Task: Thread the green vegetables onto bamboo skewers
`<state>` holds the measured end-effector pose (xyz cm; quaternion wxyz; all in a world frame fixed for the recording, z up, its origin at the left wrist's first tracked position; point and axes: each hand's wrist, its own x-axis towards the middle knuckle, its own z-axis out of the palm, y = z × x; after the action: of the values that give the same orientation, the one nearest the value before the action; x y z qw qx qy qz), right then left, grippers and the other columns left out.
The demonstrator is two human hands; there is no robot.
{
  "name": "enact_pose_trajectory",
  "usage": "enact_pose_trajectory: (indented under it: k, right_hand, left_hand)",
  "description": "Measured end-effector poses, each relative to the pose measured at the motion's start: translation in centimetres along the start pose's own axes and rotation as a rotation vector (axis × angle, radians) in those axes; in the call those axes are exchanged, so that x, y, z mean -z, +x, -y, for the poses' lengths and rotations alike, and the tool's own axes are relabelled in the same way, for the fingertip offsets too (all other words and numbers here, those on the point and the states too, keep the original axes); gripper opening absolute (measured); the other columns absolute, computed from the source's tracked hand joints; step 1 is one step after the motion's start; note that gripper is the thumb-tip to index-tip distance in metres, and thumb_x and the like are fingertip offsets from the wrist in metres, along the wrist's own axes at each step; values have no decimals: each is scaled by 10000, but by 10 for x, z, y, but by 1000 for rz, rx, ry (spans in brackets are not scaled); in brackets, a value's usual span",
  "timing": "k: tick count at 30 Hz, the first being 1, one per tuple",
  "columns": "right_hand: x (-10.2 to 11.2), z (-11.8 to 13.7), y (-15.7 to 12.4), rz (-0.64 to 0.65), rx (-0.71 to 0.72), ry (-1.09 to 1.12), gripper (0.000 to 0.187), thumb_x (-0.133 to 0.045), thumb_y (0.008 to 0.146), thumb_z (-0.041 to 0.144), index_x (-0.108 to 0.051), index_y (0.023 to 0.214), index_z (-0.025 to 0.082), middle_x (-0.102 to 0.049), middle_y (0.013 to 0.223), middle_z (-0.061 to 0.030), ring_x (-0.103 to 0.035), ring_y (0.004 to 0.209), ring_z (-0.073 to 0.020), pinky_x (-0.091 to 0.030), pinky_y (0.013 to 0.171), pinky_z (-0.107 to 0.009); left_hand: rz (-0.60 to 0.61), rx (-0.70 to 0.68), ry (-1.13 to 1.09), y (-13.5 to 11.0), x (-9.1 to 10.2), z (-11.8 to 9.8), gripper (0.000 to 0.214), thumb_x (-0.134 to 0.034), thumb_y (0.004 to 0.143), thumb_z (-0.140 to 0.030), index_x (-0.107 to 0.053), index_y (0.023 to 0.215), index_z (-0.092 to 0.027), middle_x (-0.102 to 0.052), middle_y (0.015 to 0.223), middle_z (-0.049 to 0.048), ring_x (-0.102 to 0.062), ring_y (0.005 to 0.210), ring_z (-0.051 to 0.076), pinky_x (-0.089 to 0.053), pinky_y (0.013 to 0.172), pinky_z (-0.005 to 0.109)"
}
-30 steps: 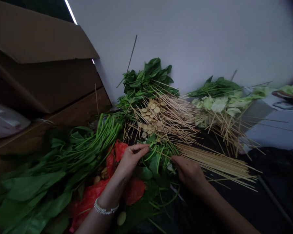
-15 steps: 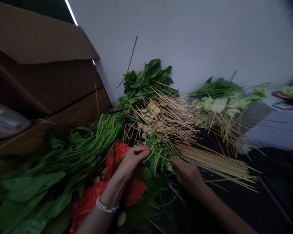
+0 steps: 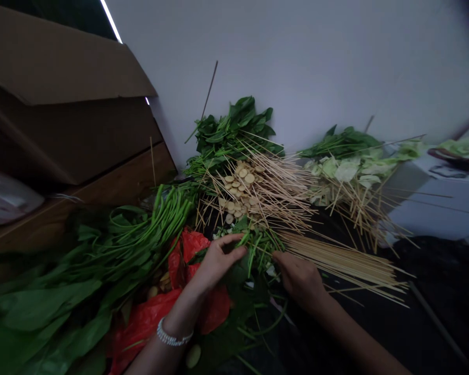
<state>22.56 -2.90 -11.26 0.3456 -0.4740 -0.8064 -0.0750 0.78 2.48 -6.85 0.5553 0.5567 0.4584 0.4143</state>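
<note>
My left hand [image 3: 218,260], with a beaded bracelet on its wrist, curls its fingers round a small bunch of cut green stems [image 3: 257,247]. My right hand [image 3: 299,276] is closed in a fist just to the right of that bunch, at the near end of a bundle of bare bamboo skewers [image 3: 346,263]. What the right hand's fingers hold is hidden. Under both hands lie loose green leaves and a red plastic bag [image 3: 191,291].
Long-stemmed leafy greens [image 3: 113,245] lie at the left. Skewers of pale sliced rounds [image 3: 244,192] and greens [image 3: 234,130] are piled against the wall; cabbage-leaf skewers [image 3: 347,172] sit at the right. A cardboard box [image 3: 62,99] stands at the back left.
My left hand slid a little right and down onto the green stems. My right hand barely shifted. The view dipped slightly.
</note>
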Motion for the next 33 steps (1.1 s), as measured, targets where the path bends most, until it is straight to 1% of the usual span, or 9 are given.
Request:
enact_pose_trajectory:
  k: [3, 9, 15, 18, 23, 26, 28, 30, 33]
  right_hand:
    - [3, 2, 4, -24, 3, 6, 279, -414, 922, 96, -652, 1043, 178, -718, 821, -65, -678, 683, -140, -507, 632, -221]
    - [15, 4, 18, 17, -12, 48, 229, -428, 959, 169, -649, 1017, 170, -723, 846, -73, -686, 737, -151, -504, 676, -233]
    - [48, -5, 24, 238, -207, 284, 232, -410, 978, 250, -638, 1001, 217, -712, 862, -36, -664, 782, -172, -480, 700, -274]
    - [62, -4, 21, 351, -325, 474, 267, -388, 985, 290, -645, 964, 221, -680, 737, -6, -630, 675, -148, -460, 641, -256]
    - [82, 1, 18, 480, -506, 801, 298, -420, 971, 374, -660, 965, 197, -609, 598, 20, -551, 568, -114, -403, 540, -218]
    - [99, -5, 21, 375, -642, 942, 328, -472, 937, 440, -659, 987, 175, -579, 565, 26, -437, 430, -76, -297, 408, -189]
    - [114, -13, 28, 200, -704, 967, 329, -499, 921, 452, -656, 1015, 179, -583, 577, 26, -350, 355, -50, -219, 350, -182]
    - [131, -25, 41, -54, -671, 891, 287, -547, 901, 423, -660, 1033, 194, -601, 616, 18, -354, 347, -45, -222, 339, -185]
    - [152, -51, 66, -349, -578, 599, 273, -560, 898, 388, -665, 1084, 217, -640, 710, -9, -409, 395, -65, -300, 362, -205]
  left_hand:
    - [78, -88, 102, -3, -9, -2, 639, -835, 587, -259, -657, 1196, -186, -724, 1099, 77, -664, 999, 250, -497, 916, 347]
    - [-22, -81, 46, 0, -4, -11, 537, -757, 666, -248, -615, 1172, -143, -697, 1139, 98, -665, 997, 226, -505, 909, 332]
    - [-228, -25, -61, 9, 28, -15, 573, -815, 616, -351, -611, 1114, -156, -733, 934, 38, -687, 782, 185, -547, 740, 286]
    - [-261, -31, -85, 12, 38, -10, 606, -823, 613, -387, -608, 1134, -166, -736, 907, 32, -685, 723, 182, -552, 698, 291]
    - [-200, -94, -40, 13, 43, -2, 805, -798, 617, -505, -531, 1303, -179, -702, 1130, 110, -678, 968, 274, -550, 790, 328]
    - [-244, -239, -30, 12, 42, 3, 793, -610, 742, -646, -464, 1385, -205, -624, 1275, 125, -605, 1129, 298, -523, 870, 347]
    - [-281, -322, 17, 11, 39, 10, 710, -512, 831, -611, -431, 1410, -206, -605, 1279, 128, -586, 1149, 289, -494, 922, 377]
    - [-294, -368, 146, 9, 35, 17, 638, -526, 865, -513, -415, 1418, -217, -603, 1255, 121, -584, 1138, 275, -466, 960, 401]
    - [-311, -352, 343, 7, 33, 26, 601, -571, 856, -437, -431, 1404, -232, -618, 1213, 112, -601, 1090, 269, -478, 933, 410]
